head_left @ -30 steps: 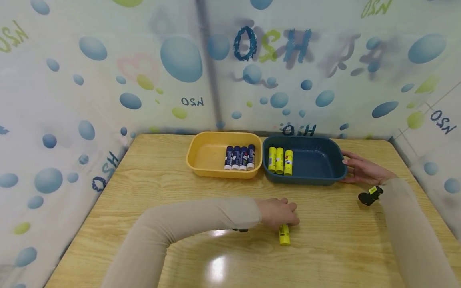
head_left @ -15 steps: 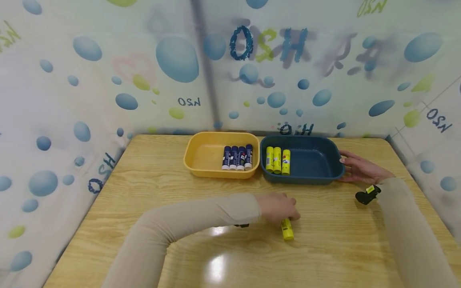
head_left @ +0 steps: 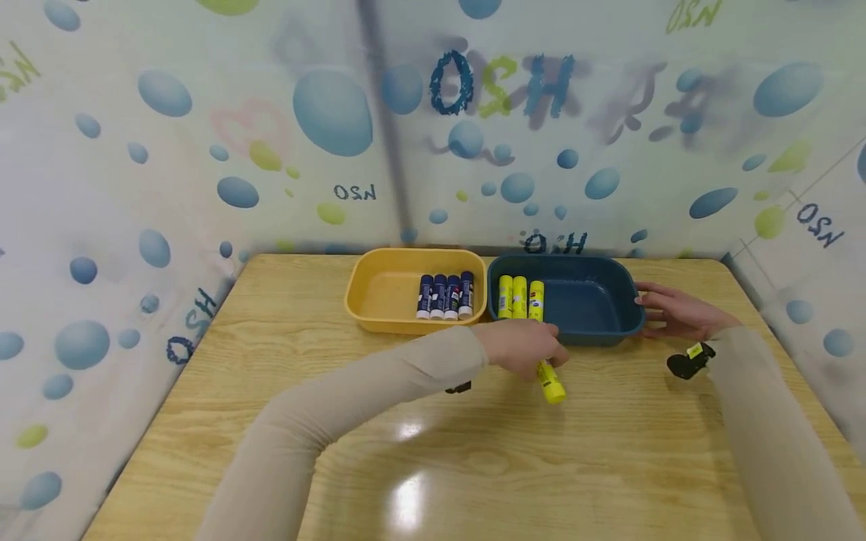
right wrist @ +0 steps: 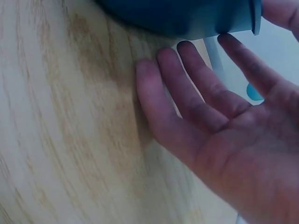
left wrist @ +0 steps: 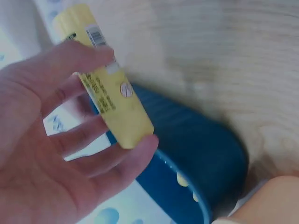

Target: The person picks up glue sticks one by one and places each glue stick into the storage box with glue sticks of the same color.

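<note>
My left hand (head_left: 521, 347) holds a yellow glue stick (head_left: 551, 385) just in front of the dark blue tray. In the left wrist view the thumb lies across the glue stick (left wrist: 124, 112) and the fingers support it from the other side, over the tray's wall (left wrist: 201, 144). At the tray's right end, my right hand (head_left: 679, 312) has its thumb on the rim and its index fingertip against the outer wall. The right wrist view shows the other fingers loosely bent below the tray (right wrist: 196, 21). Three yellow glue sticks (head_left: 519, 293) lie side by side inside, their lower ends partly hidden.
A yellow tray (head_left: 379, 327) stands against the blue one on its left, with several navy-and-white glue sticks (head_left: 438, 297) in its right part. Both trays sit near the back of the wooden table (head_left: 291, 330), before a patterned wall (head_left: 325, 218).
The left hand has lifted the yellow glue stick off the table and carried it away from me, up to the blue tray. The right hand has stayed at the tray's right end.
</note>
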Tool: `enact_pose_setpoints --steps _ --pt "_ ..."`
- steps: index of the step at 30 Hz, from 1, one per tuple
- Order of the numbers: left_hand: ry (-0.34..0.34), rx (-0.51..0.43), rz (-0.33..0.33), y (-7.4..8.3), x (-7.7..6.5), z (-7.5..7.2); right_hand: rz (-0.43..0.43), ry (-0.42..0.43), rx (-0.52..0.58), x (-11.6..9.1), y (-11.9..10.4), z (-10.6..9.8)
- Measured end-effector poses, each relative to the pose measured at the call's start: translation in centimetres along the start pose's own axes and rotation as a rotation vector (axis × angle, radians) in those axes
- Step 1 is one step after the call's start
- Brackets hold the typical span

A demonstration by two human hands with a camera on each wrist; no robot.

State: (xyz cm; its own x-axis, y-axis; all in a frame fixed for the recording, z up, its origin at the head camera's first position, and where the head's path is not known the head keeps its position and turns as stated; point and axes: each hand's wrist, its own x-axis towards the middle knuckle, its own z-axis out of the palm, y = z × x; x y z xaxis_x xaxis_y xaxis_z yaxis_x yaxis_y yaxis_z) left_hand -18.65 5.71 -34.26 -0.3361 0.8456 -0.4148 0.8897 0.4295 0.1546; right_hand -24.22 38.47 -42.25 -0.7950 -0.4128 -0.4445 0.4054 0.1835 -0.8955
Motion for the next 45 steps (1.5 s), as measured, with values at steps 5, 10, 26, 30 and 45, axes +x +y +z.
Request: enact_pose_setpoints --steps 5,10,26,30,45 --pt "0.051 -0.069 0.005 -1.3 0.0 -1.6 0.0 0.032 -0.052 -0.2 -0.2 0.0" --pt "0.065 -0.078 -0.012 -2.9 0.2 -2.6 -0.021 0.034 -0.067 -0.7 -0.4 0.0" --pt "0.023 -0.08 -0.175 -7.3 2.9 -3.0 -0.151 0.103 -0.303 -4.0 -1.3 1.0" --pt "0.012 -0.062 -0.179 -7.9 3.8 -3.0 -0.141 0.122 -0.366 -4.4 -1.8 1.8" --pt "-0.012 0.073 -0.152 -8.5 7.7 -2.6 -0.198 0.143 -0.378 -5.6 -0.9 2.8"
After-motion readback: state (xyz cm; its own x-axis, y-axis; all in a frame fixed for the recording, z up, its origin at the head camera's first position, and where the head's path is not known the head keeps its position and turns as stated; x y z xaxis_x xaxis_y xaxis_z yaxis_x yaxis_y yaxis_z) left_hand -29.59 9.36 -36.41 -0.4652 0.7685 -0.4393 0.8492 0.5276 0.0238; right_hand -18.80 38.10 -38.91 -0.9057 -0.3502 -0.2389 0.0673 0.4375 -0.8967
